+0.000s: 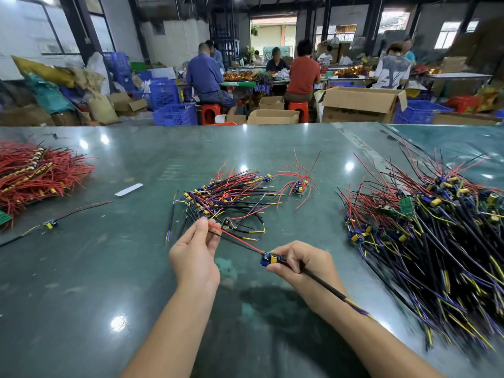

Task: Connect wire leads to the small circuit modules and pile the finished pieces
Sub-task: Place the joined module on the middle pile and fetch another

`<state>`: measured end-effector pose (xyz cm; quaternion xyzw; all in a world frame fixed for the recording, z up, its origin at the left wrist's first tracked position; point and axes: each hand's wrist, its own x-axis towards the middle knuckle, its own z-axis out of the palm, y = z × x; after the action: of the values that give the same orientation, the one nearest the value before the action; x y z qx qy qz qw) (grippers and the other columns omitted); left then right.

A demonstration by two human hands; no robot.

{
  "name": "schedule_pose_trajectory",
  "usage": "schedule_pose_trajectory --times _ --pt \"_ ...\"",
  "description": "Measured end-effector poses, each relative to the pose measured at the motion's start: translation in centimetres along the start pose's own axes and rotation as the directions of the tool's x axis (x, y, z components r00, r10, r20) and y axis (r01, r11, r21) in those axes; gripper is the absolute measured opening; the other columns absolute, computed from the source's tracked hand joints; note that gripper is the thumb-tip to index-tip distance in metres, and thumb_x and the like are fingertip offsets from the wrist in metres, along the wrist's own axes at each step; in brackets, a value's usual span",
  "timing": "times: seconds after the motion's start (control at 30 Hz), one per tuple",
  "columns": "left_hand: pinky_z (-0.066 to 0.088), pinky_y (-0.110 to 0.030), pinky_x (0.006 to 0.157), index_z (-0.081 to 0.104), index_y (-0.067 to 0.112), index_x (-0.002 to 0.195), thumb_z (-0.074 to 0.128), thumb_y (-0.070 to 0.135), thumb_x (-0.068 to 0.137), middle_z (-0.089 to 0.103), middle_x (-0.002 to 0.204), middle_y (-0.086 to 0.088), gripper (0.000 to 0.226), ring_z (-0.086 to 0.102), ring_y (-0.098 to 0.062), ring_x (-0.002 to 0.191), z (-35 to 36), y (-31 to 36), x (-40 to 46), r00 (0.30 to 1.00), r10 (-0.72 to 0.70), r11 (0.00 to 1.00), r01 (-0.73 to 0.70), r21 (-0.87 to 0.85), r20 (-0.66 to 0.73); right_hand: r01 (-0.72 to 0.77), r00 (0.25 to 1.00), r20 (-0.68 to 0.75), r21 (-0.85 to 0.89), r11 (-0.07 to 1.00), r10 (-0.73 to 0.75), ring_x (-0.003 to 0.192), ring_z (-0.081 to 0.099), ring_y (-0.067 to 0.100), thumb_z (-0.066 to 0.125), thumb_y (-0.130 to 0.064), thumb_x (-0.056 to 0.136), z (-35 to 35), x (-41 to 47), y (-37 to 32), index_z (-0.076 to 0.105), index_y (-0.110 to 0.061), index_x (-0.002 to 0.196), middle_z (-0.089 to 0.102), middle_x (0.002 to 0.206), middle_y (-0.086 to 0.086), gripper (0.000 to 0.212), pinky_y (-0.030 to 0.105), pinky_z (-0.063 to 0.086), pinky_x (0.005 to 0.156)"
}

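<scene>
two hands work low over the green table (pixel 81 268). the left hand (pixel 195 255) pinches the far end of a red wire (pixel 234 236) between thumb and fingertips, at about 10 o'clock from the right hand (pixel 302 264). the right hand pinches a small circuit module (pixel 270 260) with blue and yellow parts, and a black lead (pixel 324 286) trails from it toward 5 o'clock across the wrist. the red wire runs taut from the module to the left hand. at 12 o'clock from the hands lies a small pile of wired modules (pixel 226 195); at 3 o'clock a big heap of black-lead pieces (pixel 436 227); at 9 o'clock, far left, a red wire bundle (pixel 41 173). one loose module (pixel 50 224) lies nearer, also left.
</scene>
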<state>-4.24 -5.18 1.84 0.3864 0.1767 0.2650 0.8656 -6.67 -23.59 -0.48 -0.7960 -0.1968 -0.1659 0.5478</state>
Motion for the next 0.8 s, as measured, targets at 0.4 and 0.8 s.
schedule_pose_trajectory --times 0.4,0.8 --pt "0.055 -0.02 0.058 0.06 0.012 0.096 0.061 0.038 0.08 0.069 0.072 -0.004 0.03 0.065 -0.011 0.062 0.2 0.3 -1.3 0.896 -0.299 0.95 0.247 0.192 0.329 -0.149 0.978 -0.093 0.299 0.943 0.185 0.065 0.059 0.003 0.073 0.012 0.072 -1.2 0.6 0.9 0.034 -0.023 0.045 0.072 0.077 -0.003 0.058 0.013 0.044 0.063" --pt "0.054 -0.018 0.062 0.069 0.012 0.092 0.062 0.007 0.085 0.07 0.079 -0.002 0.011 0.066 -0.009 0.066 -0.4 -1.2 -2.6 0.742 -0.412 0.868 0.143 0.476 0.529 -0.079 0.997 0.032 0.139 0.987 0.076 0.079 0.059 0.007 0.07 -0.005 0.082 -2.0 0.6 -0.6 0.073 -0.019 0.08 0.064 0.095 0.0 0.015 0.016 0.044 0.071"
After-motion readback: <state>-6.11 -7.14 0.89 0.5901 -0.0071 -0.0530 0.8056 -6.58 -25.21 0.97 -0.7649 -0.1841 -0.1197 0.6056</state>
